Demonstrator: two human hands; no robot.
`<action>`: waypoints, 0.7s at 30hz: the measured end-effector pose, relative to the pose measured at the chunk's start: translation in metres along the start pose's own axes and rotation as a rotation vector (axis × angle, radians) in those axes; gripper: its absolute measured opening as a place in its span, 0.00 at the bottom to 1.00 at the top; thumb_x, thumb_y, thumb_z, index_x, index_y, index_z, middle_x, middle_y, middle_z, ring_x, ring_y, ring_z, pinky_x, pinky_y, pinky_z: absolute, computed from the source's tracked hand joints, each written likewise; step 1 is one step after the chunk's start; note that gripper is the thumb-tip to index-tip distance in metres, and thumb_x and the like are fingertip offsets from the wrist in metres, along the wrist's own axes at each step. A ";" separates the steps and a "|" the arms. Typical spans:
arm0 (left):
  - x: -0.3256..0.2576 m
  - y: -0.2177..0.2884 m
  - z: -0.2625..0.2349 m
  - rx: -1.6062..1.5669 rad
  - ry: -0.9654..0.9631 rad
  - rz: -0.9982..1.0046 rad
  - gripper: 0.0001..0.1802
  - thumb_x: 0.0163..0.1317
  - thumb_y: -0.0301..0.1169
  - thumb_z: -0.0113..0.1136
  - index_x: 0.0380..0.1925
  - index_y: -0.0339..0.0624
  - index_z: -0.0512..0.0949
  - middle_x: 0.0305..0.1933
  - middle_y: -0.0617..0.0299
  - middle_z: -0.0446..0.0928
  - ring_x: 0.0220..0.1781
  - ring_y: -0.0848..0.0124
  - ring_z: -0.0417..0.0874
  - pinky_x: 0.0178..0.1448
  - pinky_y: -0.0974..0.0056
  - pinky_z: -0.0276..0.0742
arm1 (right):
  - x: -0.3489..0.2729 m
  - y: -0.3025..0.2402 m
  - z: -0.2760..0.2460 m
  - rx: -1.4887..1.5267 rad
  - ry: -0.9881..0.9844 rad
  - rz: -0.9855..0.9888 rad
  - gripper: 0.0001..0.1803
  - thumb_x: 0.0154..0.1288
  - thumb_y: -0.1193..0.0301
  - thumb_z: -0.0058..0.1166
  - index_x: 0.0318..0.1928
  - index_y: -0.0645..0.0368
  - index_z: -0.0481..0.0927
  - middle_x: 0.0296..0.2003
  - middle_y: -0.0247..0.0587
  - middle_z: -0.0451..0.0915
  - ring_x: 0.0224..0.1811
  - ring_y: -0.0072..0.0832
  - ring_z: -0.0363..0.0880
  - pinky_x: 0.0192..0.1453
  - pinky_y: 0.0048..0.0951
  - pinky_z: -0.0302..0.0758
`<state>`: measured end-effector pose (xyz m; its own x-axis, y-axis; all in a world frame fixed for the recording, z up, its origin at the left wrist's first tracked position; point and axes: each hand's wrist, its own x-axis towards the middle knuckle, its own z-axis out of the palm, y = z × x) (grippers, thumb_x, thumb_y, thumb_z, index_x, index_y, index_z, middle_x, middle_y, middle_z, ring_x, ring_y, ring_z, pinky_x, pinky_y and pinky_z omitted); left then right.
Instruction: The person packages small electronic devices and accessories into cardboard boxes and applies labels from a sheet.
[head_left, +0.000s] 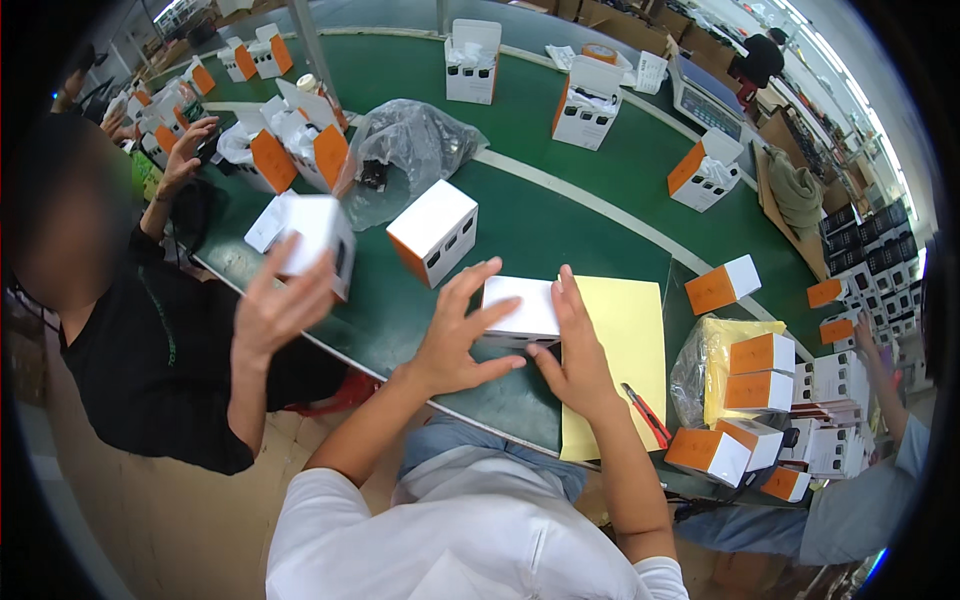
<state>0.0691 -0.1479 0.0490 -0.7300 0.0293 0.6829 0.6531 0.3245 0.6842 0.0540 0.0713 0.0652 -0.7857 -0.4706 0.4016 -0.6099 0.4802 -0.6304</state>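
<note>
A closed white carton (521, 300) sits on the green table right in front of me, between my two hands. My left hand (458, 338) is at its left side with fingers spread, one fingertip overlapping the carton's top in view. Along the carton's right end, my right hand (583, 352) has its fingers stretched out and its thumb apart; whether it touches the carton I cannot tell. A yellow sheet (630, 330) lies under and beside my right hand, with a red and black utility knife (647, 416) on its right edge. Another white and orange carton (436, 228) stands just beyond my left hand.
On my left, a co-worker's hand (285, 305) holds a white carton (315, 235). A clear plastic bag (415, 145) lies beyond it. Open cartons (585, 115) stand on the green belt (530, 130). Stacked orange and white cartons (757, 390) crowd my right, where another person reaches in.
</note>
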 end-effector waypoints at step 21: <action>-0.047 0.018 -0.029 0.493 0.027 0.189 0.22 0.54 0.34 0.71 0.51 0.50 0.79 0.67 0.44 0.71 0.68 0.43 0.65 0.65 0.39 0.65 | 0.152 0.356 -0.184 -0.422 0.846 0.973 0.84 0.41 0.47 0.83 0.83 0.52 0.29 0.78 0.70 0.45 0.80 0.62 0.51 0.79 0.73 0.47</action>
<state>0.1214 -0.1706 0.0367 -0.5987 0.1078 0.7937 0.5958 0.7223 0.3512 -0.3021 0.3072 0.0241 -0.6428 0.7082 0.2919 0.3592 0.6153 -0.7017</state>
